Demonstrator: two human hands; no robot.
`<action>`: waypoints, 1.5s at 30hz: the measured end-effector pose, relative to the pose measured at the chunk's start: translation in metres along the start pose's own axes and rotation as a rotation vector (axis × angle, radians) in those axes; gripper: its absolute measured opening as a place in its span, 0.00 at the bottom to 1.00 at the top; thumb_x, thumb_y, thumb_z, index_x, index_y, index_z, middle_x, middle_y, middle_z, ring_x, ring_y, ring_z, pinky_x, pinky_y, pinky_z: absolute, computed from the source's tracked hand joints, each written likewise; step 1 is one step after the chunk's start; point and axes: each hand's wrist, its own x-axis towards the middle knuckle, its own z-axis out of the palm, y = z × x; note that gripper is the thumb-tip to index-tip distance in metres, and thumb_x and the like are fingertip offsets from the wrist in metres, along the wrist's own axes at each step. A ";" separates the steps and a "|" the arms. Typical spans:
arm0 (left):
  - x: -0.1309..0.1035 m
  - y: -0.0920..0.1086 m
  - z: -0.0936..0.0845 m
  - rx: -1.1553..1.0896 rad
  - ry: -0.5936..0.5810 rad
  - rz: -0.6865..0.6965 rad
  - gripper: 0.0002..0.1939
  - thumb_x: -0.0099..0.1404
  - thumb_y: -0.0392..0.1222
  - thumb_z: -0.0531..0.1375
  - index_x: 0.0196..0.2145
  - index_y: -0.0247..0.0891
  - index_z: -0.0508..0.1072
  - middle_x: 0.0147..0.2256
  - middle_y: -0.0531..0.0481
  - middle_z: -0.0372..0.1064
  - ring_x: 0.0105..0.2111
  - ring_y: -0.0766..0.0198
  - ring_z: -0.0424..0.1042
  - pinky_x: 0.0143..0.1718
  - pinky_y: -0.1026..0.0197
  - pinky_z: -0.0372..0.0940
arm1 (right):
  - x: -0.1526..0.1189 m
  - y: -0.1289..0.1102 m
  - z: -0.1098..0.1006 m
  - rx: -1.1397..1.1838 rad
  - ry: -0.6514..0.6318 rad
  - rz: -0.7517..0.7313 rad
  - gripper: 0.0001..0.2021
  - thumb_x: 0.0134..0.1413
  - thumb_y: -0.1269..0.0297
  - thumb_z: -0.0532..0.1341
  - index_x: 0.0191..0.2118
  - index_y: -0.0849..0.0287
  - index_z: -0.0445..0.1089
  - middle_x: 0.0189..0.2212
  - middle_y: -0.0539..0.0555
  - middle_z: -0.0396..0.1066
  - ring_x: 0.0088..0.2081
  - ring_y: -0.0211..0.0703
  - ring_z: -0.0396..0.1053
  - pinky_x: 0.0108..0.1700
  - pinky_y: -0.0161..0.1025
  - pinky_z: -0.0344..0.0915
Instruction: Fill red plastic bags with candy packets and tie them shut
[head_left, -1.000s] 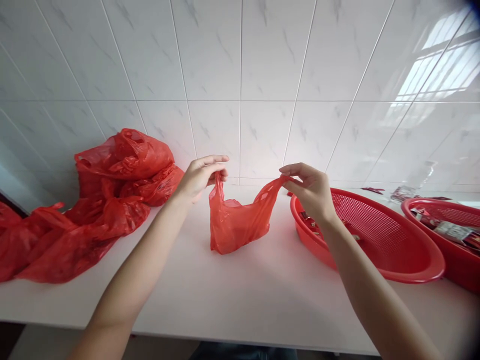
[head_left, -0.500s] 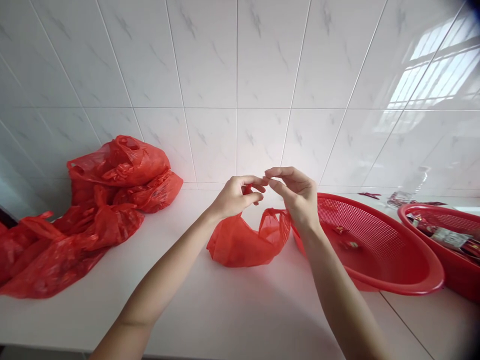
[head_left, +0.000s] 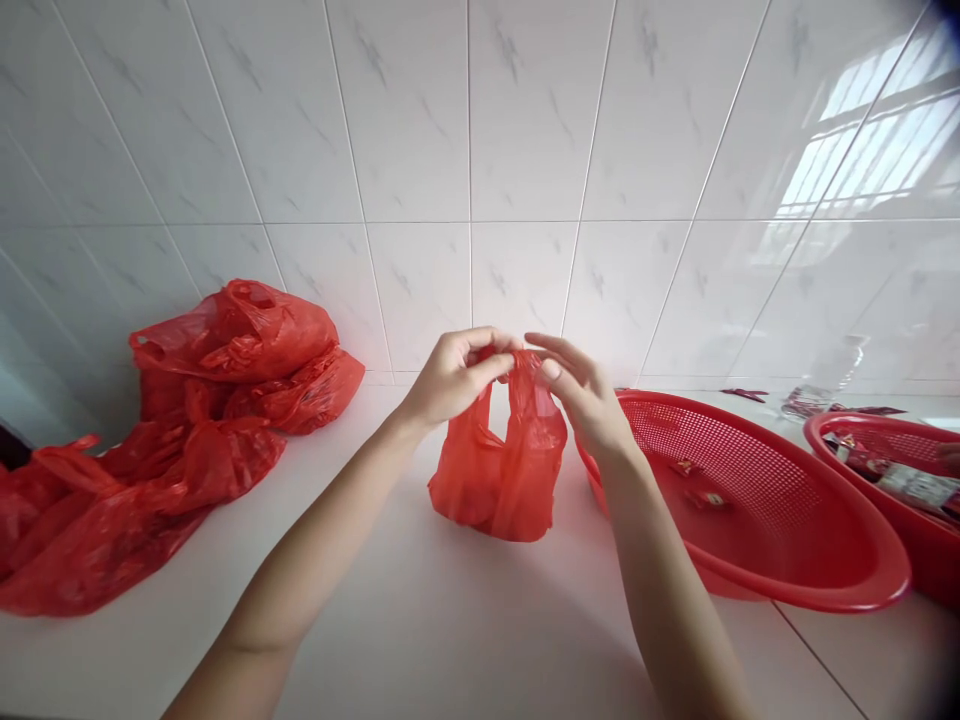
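A small red plastic bag (head_left: 499, 480) with handle loops stands on the white counter, pulled upright in front of me. My left hand (head_left: 461, 370) is closed around the top of its left handle, with thumb and fingers pinched together. At the top of the other handle, my right hand (head_left: 585, 390) has its thumb against the plastic and its fingers curved over it. Both handles come together between my fingertips. Whatever lies inside the bag is hidden by the red plastic.
Several filled red plastic bags (head_left: 240, 350) are heaped at the left by the tiled wall. A large red basket (head_left: 787, 500) on the right holds a few small wrapped packets (head_left: 705, 498). Beyond it are another red basket (head_left: 832, 455) with packets and a clear bottle (head_left: 825, 385).
The bag's right handle has risen and is now up at my right hand; before, it drooped below. The bag stands taller. My right fingers have come down onto the handle.
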 end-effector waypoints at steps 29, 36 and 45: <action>-0.007 -0.007 -0.068 0.348 0.151 -0.030 0.13 0.59 0.39 0.64 0.42 0.38 0.80 0.41 0.44 0.78 0.43 0.54 0.75 0.43 0.54 0.70 | 0.006 0.030 -0.013 0.298 0.193 0.153 0.08 0.54 0.59 0.68 0.38 0.55 0.79 0.35 0.52 0.76 0.38 0.42 0.72 0.43 0.40 0.68; -0.007 -0.007 -0.038 0.693 0.078 -0.022 0.21 0.64 0.55 0.61 0.50 0.44 0.78 0.53 0.43 0.71 0.38 0.59 0.73 0.45 0.53 0.67 | 0.003 0.024 0.006 0.114 -0.007 0.195 0.10 0.59 0.57 0.64 0.38 0.58 0.78 0.35 0.55 0.78 0.43 0.47 0.74 0.48 0.44 0.68; 0.006 -0.004 -0.023 0.348 -0.091 -0.016 0.15 0.66 0.51 0.60 0.32 0.39 0.81 0.32 0.49 0.75 0.34 0.61 0.71 0.40 0.59 0.64 | 0.002 0.015 0.010 -0.012 -0.052 0.096 0.13 0.59 0.57 0.64 0.46 0.56 0.76 0.41 0.55 0.77 0.46 0.48 0.73 0.50 0.45 0.68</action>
